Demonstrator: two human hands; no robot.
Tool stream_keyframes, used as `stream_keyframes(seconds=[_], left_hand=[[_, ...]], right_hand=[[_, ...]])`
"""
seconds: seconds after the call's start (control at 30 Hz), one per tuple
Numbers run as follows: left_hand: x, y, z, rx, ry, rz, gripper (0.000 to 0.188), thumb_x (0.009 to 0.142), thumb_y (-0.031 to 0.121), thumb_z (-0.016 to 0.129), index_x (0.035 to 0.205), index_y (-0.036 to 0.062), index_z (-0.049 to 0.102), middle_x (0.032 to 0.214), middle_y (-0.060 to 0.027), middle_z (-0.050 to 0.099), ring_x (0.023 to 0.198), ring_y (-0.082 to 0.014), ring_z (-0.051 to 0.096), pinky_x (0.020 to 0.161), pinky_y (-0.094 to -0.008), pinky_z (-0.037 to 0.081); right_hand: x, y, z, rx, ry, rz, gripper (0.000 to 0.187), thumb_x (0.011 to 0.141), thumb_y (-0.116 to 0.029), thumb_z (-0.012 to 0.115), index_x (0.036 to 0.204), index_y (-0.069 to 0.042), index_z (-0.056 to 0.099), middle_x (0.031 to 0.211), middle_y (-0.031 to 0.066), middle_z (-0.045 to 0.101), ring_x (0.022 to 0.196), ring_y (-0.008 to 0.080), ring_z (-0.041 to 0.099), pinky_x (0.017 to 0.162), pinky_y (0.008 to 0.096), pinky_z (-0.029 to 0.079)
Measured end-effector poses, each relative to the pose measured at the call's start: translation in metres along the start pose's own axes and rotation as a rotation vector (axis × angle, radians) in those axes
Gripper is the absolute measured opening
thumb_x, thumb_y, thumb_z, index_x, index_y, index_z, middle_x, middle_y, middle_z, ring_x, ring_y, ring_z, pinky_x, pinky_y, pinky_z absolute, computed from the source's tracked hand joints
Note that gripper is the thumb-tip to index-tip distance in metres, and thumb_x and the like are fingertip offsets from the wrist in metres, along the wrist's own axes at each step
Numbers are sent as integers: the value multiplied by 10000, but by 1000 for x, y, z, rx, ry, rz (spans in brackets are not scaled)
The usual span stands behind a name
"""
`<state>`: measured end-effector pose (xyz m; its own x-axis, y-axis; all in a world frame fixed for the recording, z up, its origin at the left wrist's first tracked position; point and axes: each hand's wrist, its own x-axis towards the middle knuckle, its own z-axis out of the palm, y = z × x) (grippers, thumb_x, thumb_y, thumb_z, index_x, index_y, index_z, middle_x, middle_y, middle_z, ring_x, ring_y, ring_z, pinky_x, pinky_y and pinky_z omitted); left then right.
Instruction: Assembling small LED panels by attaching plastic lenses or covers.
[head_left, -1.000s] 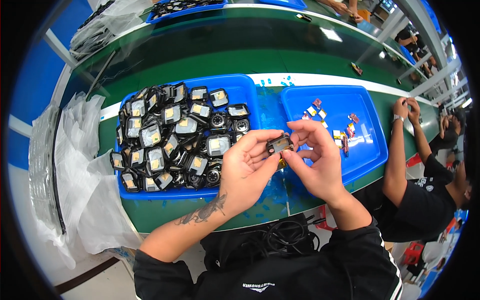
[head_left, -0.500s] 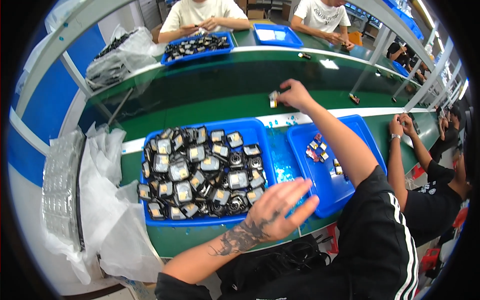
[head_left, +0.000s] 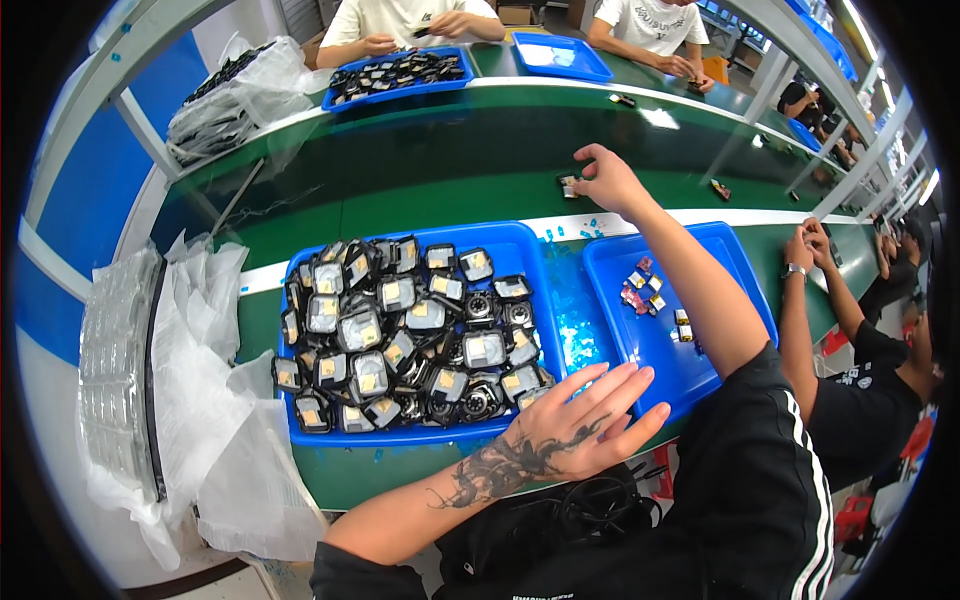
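My left hand (head_left: 565, 428) is open, palm down, fingers stretched out. It hovers over the near right corner of a blue tray (head_left: 540, 300) heaped with black watch-like cases (head_left: 400, 292), several with pale squares on grey faces. Nothing shows in this hand. My right hand (head_left: 612, 185) reaches across to the green belt (head_left: 420, 200). Its index finger and thumb are apart, beside a small dark piece with a pale label (head_left: 569, 186) on the belt. The fingertips are close to that piece; whether they touch it is unclear.
Under my right forearm stands a second blue tray (head_left: 650, 375) holding several small yellow-and-white parts (head_left: 640, 285). Blue bits (head_left: 580, 335) litter the gap between trays. Plastic wrapping (head_left: 230, 440) lies at left. Co-workers sit across the belt and at right; another tray (head_left: 400, 82) stands opposite.
The labelled piece has shifted right and slightly away, and now shows dark edges. My right hand has moved the same way, its fingers lifted. My left hand has moved a little right.
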<state>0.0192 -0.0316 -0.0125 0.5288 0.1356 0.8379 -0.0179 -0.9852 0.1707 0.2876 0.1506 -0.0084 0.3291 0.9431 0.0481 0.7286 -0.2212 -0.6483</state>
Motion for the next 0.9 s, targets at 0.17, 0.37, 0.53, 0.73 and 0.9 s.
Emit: stream_keyframes(seconds=[0.17, 0.37, 0.53, 0.73, 0.9], left_hand=[[-2, -2, 4, -16, 8, -17, 445, 833, 73, 666, 1248, 131, 515, 1266, -146, 567, 1123, -270, 582, 883, -398, 540], [0, 5, -2, 0, 24, -5, 439, 802, 51, 702, 1204, 118, 540, 1226, -137, 606, 1105, -267, 591, 883, -392, 533], [5, 2, 4, -133, 182, -206, 484, 738, 9, 667, 1191, 4, 493, 1170, -205, 600, 1095, -344, 590, 909, -419, 481], [2, -6, 0, -543, 615, -889, 522, 958, 210, 551, 1383, -17, 348, 1315, -121, 425, 1101, -168, 468, 861, -269, 437], [4, -9, 3, -1085, 393, -1172, 282, 1011, 126, 465, 1264, 0, 445, 1099, -98, 606, 908, -145, 625, 779, -268, 520]], right_hand=[[-24, -30, -11, -79, 107, -258, 352, 786, -88, 703, 1126, -32, 628, 902, 97, 646, 828, 187, 631, 755, 322, 516], [-109, -83, 17, -184, -547, -597, 432, 818, -236, 735, 1177, -20, 632, 1052, 161, 644, 952, 289, 636, 851, 385, 505], [-127, -72, 18, -350, -440, -649, 438, 747, -250, 783, 1108, -51, 635, 984, 152, 619, 988, 357, 601, 860, 436, 481], [-194, -73, -16, 54, 17, -700, 440, 689, -272, 827, 1018, -57, 631, 914, 109, 618, 866, 306, 634, 724, 390, 521], [-231, -56, -21, 7, 58, -638, 450, 707, -298, 826, 1038, -55, 642, 889, 83, 614, 769, 258, 643, 656, 362, 526]])
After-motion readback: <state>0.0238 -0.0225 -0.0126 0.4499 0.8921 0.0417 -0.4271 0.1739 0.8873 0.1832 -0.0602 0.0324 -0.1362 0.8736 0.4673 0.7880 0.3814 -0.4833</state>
